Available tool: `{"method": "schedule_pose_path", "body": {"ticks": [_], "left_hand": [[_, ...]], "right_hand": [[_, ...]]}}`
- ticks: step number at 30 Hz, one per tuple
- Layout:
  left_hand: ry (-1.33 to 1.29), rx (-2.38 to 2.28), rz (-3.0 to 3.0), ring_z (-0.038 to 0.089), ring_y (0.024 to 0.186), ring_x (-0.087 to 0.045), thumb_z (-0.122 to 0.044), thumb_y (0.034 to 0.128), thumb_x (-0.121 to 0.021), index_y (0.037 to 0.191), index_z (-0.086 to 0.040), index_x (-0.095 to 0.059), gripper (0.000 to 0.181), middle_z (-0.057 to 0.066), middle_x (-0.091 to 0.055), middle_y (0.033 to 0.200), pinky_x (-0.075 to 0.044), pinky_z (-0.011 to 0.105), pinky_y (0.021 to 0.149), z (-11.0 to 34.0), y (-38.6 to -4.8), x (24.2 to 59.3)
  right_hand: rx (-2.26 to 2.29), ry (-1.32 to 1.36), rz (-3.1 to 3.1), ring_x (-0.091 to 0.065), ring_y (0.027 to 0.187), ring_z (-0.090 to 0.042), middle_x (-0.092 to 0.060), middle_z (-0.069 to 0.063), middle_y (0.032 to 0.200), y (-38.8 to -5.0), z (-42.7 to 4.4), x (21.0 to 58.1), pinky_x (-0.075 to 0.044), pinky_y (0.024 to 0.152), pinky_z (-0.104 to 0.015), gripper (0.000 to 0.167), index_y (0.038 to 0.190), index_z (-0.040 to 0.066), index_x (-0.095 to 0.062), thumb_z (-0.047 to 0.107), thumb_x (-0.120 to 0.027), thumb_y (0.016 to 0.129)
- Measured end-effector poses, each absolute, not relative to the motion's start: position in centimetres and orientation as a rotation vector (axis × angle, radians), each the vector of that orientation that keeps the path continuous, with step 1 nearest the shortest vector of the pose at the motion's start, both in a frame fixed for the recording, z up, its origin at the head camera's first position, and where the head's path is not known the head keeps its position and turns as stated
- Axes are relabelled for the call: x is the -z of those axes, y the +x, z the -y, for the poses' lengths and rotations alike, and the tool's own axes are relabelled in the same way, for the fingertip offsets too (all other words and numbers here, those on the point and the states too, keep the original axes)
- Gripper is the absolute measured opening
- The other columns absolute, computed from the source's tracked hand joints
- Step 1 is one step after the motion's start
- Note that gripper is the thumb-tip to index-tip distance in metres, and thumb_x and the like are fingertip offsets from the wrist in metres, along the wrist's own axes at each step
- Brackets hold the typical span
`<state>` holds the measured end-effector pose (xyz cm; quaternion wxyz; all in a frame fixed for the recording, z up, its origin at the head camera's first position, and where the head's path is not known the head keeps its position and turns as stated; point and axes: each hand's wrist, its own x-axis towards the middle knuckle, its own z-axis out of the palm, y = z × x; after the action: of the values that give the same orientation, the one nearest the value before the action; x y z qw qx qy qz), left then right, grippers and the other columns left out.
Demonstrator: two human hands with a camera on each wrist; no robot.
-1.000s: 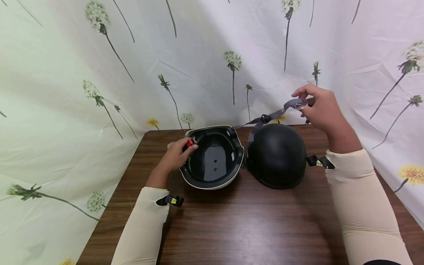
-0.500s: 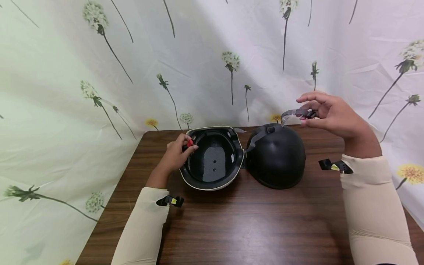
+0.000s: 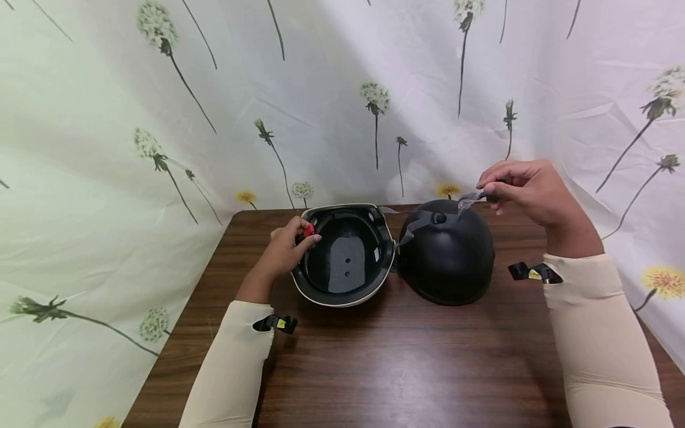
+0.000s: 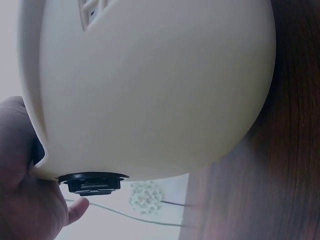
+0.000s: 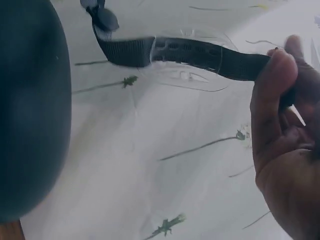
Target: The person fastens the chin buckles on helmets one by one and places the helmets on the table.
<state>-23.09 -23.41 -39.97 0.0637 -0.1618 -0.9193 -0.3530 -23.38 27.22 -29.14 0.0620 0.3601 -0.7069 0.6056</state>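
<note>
A cream helmet (image 3: 342, 302) lies upturned, its black padded inside facing up; the left wrist view shows its smooth cream shell (image 4: 160, 90). My left hand (image 3: 283, 249) grips its left rim, with a small red piece (image 3: 308, 230) between finger and thumb. Against its right side stands a black helmet (image 3: 452, 261), dome up. A grey strap (image 3: 417, 224) with a round black fitting (image 3: 439, 218) crosses the dome's top. My right hand (image 3: 527, 193) pinches the strap's end behind and right of the dome; a clear plastic piece (image 5: 187, 75) sits around the strap (image 5: 130, 52).
Both helmets are on a brown wooden table (image 3: 374, 368), near its back edge. Behind it hangs a pale cloth (image 3: 321, 119) printed with dandelions. A black band with a yellow mark shows at each sleeve cuff.
My right hand has moved lower and a little right, and the strap has come down from the raised, stretched position onto the black dome. My left hand keeps its place on the rim.
</note>
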Motion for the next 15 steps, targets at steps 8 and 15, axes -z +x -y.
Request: {"method": "schedule_pose_path", "body": {"ticks": [8,15], "left_hand": [[-0.508,1.062,2.784,0.030,0.108,-0.066,-0.033,0.1055,-0.066,0.115,-0.013,-0.056,0.024,0.005,-0.076,0.099,-0.014,0.062,0.121,23.5,-23.2,39.9],[-0.513,1.032,2.781,0.034,0.103,-0.065,-0.032,0.1051,-0.066,0.116,-0.011,-0.058,0.025,0.006,-0.075,0.098,-0.019,0.061,0.117,23.4,-23.2,39.9]], "right_hand": [[-1.989,1.440,2.049,-0.075,0.105,-0.029,-0.063,-0.029,0.127,-23.4,-26.4,29.6,-0.060,0.088,-0.036,0.040,0.140,-0.023,-0.050,-0.023,-0.046,0.100],[-1.803,1.155,2.066,-0.072,0.086,-0.017,-0.074,-0.011,0.111,-23.5,-24.9,29.4,-0.060,0.076,-0.022,0.032,0.129,-0.014,-0.066,-0.013,-0.065,0.097]]}}
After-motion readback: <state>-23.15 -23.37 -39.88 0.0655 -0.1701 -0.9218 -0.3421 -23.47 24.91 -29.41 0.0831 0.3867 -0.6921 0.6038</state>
